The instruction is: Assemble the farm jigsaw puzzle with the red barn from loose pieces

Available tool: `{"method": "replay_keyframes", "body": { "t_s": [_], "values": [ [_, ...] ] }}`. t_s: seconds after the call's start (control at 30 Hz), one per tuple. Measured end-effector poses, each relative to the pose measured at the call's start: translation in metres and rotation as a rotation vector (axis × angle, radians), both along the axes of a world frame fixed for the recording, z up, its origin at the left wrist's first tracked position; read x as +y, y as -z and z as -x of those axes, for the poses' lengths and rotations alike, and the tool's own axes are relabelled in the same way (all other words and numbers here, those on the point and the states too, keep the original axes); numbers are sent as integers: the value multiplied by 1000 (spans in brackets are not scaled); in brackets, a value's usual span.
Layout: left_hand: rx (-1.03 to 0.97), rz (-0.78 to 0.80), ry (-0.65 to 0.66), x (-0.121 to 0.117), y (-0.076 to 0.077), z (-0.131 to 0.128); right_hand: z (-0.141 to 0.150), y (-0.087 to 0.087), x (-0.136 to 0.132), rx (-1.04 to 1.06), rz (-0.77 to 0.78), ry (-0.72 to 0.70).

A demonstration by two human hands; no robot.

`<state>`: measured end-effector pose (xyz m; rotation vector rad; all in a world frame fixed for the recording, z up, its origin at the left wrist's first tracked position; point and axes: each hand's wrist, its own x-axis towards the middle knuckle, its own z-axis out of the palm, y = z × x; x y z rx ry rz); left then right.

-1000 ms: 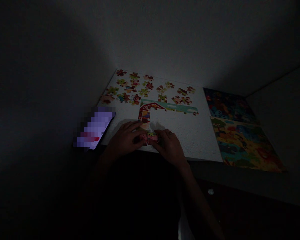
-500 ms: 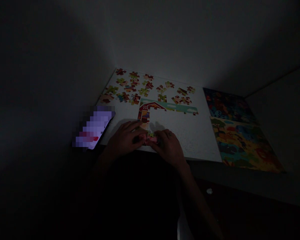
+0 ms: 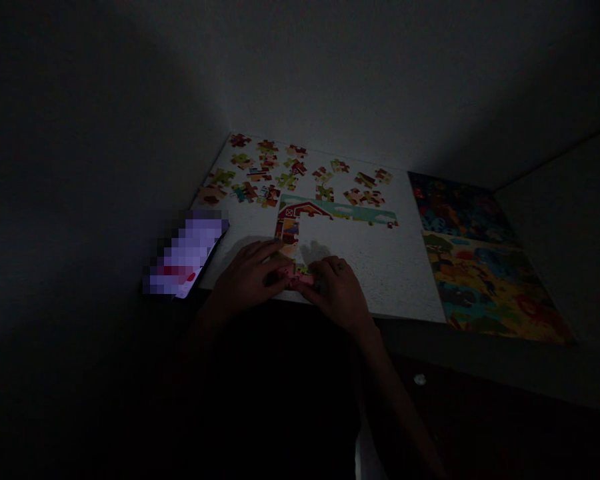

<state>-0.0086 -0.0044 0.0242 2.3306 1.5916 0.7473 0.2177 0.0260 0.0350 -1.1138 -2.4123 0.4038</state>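
My left hand point(image 3: 245, 275) rests at the near left of a partly joined jigsaw puzzle point(image 3: 291, 230), its thumb and fingers closed around a pink corner part. From the right, my right hand point(image 3: 341, 293) pinches a pink and green puzzle piece point(image 3: 305, 275) against that corner. The two pieces touch or nearly touch; fingertips and darkness hide the exact seam. The joined part forms a top strip with a red barn and pale sky, plus a column down the left side. A ring shows on a finger of my right hand.
Several loose puzzle pieces point(image 3: 287, 180) lie along the back of the white board point(image 3: 380, 280). A lit phone point(image 3: 195, 250) leans at the left edge. Two colourful animal pictures point(image 3: 480, 280) lie on the right. Walls stand behind and left; a small white object point(image 3: 419, 379) is below right.
Both hands stay at the same corner, with only a tiny shift of the right fingers over the piece. The whole view has tilted slightly.
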Motion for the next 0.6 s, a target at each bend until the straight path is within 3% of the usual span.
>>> {"method": "replay_keyframes", "body": {
  "t_s": [0.6],
  "values": [
    [14, -14, 11, 0, 0, -1, 0, -1, 2, -79, -29, -76]
  ]
}}
